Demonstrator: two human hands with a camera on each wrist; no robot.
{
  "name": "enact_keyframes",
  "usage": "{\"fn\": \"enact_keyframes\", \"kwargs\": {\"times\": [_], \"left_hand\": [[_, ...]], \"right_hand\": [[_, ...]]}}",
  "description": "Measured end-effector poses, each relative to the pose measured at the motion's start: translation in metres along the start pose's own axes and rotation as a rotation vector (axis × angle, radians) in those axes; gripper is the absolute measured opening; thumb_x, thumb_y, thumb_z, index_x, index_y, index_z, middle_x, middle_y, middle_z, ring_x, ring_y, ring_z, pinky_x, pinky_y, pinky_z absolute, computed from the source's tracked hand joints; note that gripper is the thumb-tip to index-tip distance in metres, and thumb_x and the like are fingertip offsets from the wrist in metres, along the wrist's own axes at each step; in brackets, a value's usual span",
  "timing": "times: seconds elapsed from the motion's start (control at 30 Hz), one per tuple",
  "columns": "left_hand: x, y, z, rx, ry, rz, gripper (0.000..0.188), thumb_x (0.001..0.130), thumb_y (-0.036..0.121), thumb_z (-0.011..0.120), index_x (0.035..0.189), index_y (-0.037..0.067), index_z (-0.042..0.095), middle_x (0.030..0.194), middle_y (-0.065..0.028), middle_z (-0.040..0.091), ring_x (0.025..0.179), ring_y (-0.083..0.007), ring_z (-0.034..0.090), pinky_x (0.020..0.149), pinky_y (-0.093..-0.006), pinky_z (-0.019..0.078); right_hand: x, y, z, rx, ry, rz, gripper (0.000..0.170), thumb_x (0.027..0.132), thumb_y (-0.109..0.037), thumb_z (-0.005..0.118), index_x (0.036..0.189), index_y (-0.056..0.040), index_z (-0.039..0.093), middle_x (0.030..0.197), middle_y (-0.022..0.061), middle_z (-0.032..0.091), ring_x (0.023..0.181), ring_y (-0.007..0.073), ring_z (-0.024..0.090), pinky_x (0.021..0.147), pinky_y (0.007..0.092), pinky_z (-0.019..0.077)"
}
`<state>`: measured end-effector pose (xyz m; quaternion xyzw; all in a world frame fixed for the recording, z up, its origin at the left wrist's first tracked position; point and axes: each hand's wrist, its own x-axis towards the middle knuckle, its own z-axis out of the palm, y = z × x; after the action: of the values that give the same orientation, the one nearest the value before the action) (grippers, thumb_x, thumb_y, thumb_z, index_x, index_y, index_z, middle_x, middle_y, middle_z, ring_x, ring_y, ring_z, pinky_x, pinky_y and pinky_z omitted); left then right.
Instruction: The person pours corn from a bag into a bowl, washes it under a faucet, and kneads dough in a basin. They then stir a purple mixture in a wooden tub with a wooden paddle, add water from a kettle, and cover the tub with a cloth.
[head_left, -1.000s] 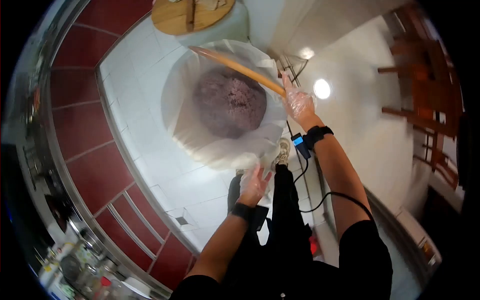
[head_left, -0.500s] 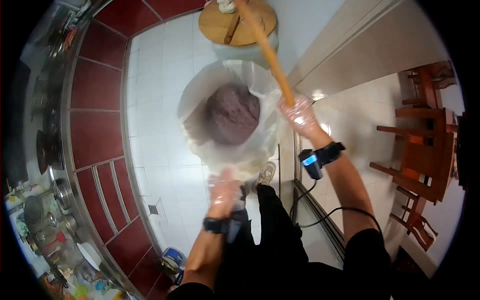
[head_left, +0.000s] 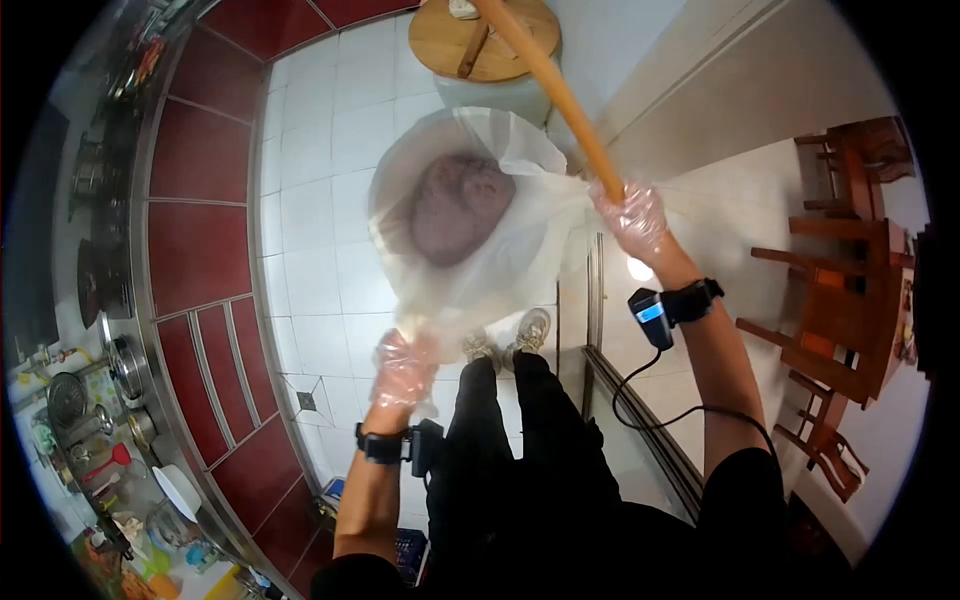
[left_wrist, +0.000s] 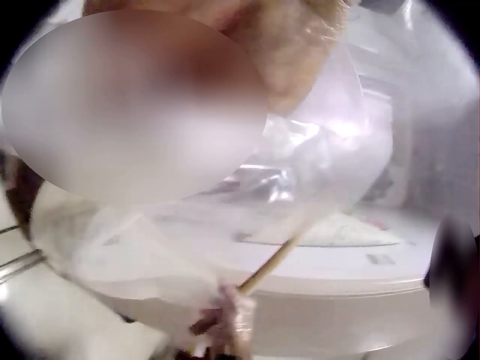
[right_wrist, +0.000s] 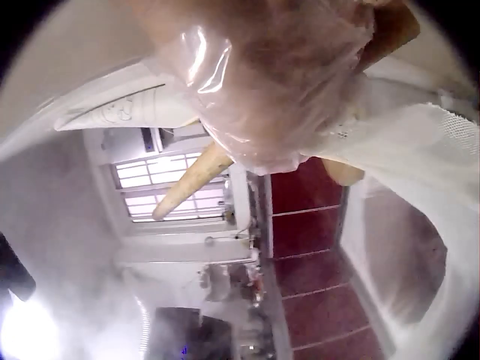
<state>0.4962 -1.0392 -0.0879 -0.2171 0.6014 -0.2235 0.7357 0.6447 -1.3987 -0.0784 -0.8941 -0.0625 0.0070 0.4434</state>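
A white cloth (head_left: 505, 270) lines a round tub in the head view, with a purple, rice-like mass (head_left: 455, 215) inside. My right hand (head_left: 635, 220), in a clear plastic glove, grips the end of a long wooden stick (head_left: 550, 85) that slants up and away past the tub. Cloth is drawn up to this hand too; in the right wrist view its mesh edge (right_wrist: 450, 124) runs beside the fingers. On the near left, my gloved left hand (head_left: 405, 368) holds the cloth's edge, pulled out toward me. A blurred patch hides much of the left hand in its wrist view.
Behind the lined tub stands another vessel with a round wooden lid (head_left: 435, 45). Red cabinets (head_left: 197, 260) and a cluttered counter (head_left: 100, 440) run along the left. To the right are a door track (head_left: 640, 430) and wooden chairs (head_left: 830, 290). My shoes (head_left: 530, 330) stand close to the tub.
The stick has swung from lying across the tub to pointing up and away. My left hand has moved left and taken the cloth's edge; cloth now stretches to my right hand.
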Motion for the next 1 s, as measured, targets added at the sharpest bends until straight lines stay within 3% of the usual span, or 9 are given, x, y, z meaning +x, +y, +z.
{"fn": "enact_keyframes", "kwargs": {"times": [0.13, 0.2, 0.27, 0.37, 0.47, 0.53, 0.67, 0.8, 1.0], "left_hand": [[-0.052, -0.059, 0.005, 1.685, 0.110, 1.020, 0.026, 0.083, 0.026, 0.057, 0.094, 0.003, 0.058, 0.060, 0.0014, 0.051, 0.046, -0.0067, 0.044, 0.042, -0.0201, 0.0358], [-0.027, -0.026, -0.040, 2.123, 0.483, 0.809, 0.027, 0.082, 0.030, 0.058, 0.086, 0.003, 0.060, 0.056, -0.0031, 0.054, 0.044, -0.0132, 0.045, 0.044, -0.0280, 0.0401], [0.001, 0.018, -0.093, 3.376, -0.063, 1.189, 0.028, 0.080, 0.031, 0.059, 0.087, 0.003, 0.060, 0.062, -0.0089, 0.059, 0.056, -0.0216, 0.054, 0.053, -0.0349, 0.0446], [0.027, 0.016, -0.089, 3.080, -0.028, 0.403, 0.035, 0.078, 0.037, 0.059, 0.091, 0.004, 0.060, 0.079, -0.0148, 0.063, 0.078, -0.0304, 0.059, 0.066, -0.0397, 0.0468], [0.051, 0.010, -0.092, 2.727, 0.281, 0.092, 0.054, 0.077, 0.053, 0.057, 0.107, 0.008, 0.057, 0.092, -0.0156, 0.063, 0.079, -0.0241, 0.061, 0.071, -0.0326, 0.0476], [0.065, 0.020, -0.105, 2.962, 0.615, 0.047, 0.073, 0.077, 0.061, 0.049, 0.118, 0.001, 0.048, 0.114, -0.0214, 0.054, 0.107, -0.0341, 0.051, 0.092, -0.0367, 0.0392], [0.079, 0.061, -0.075, 2.731, 0.794, 0.470, 0.076, 0.077, 0.058, 0.050, 0.122, -0.002, 0.044, 0.120, -0.0252, 0.048, 0.113, -0.0353, 0.045, 0.096, -0.0379, 0.0358], [0.086, 0.118, 0.023, 2.786, 0.690, 1.839, 0.073, 0.072, 0.034, 0.067, 0.130, 0.003, 0.034, 0.114, -0.0214, 0.046, 0.108, -0.0345, 0.044, 0.091, -0.0433, 0.0375], [0.112, 0.127, 0.219, 3.018, 0.714, 1.572, 0.079, 0.069, 0.030, 0.068, 0.135, 0.015, 0.028, 0.128, -0.0206, 0.036, 0.119, -0.0344, 0.037, 0.097, -0.0383, 0.0365]], "right_hand": [[-0.016, -0.005, -0.040, 0.039, 0.022, 0.263, 0.021, 0.082, -0.021, 0.056, 0.087, -0.0013, 0.059, 0.064, 0.0167, 0.056, 0.054, 0.0291, 0.054, 0.053, 0.0356, 0.0450], [-0.038, -0.013, -0.051, -0.342, 0.007, 0.304, 0.019, 0.081, -0.021, 0.056, 0.088, -0.0030, 0.059, 0.066, 0.0183, 0.057, 0.056, 0.0320, 0.055, 0.055, 0.0374, 0.0457], [-0.059, 0.013, -0.042, -0.562, -0.021, 0.266, 0.019, 0.081, -0.022, 0.057, 0.089, -0.0052, 0.060, 0.069, 0.0193, 0.059, 0.060, 0.0344, 0.057, 0.057, 0.0386, 0.0463], [-0.083, 0.045, -0.033, -0.504, -0.117, 0.576, 0.020, 0.081, -0.023, 0.058, 0.093, -0.0078, 0.060, 0.074, 0.0169, 0.062, 0.066, 0.0338, 0.060, 0.060, 0.0391, 0.0480], [-0.091, 0.064, -0.025, -0.880, -0.158, 0.406, 0.023, 0.081, -0.025, 0.055, 0.098, -0.0107, 0.058, 0.080, 0.0147, 0.063, 0.071, 0.0328, 0.061, 0.064, 0.0409, 0.0491], [-0.077, 0.062, -0.010, -0.817, -0.174, 0.377, 0.029, 0.083, -0.032, 0.051, 0.103, -0.0118, 0.057, 0.092, 0.0128, 0.061, 0.078, 0.0309, 0.061, 0.067, 0.0413, 0.0496], [-0.034, 0.090, 0.053, -0.773, -0.157, 0.291, 0.038, 0.082, -0.033, 0.053, 0.112, -0.0108, 0.050, 0.101, 0.0119, 0.057, 0.091, 0.0309, 0.058, 0.073, 0.0388, 0.0488], [0.031, 0.098, 0.084, -0.615, -0.042, 0.312, 0.041, 0.081, -0.031, 0.055, 0.114, -0.0084, 0.048, 0.106, 0.0131, 0.057, 0.093, 0.0307, 0.058, 0.075, 0.0380, 0.0482], [0.078, 0.121, 0.097, -0.622, -0.250, 0.400, 0.032, 0.079, -0.028, 0.057, 0.099, -0.0031, 0.056, 0.093, 0.0152, 0.062, 0.088, 0.0313, 0.059, 0.074, 0.0386, 0.0478]]}}
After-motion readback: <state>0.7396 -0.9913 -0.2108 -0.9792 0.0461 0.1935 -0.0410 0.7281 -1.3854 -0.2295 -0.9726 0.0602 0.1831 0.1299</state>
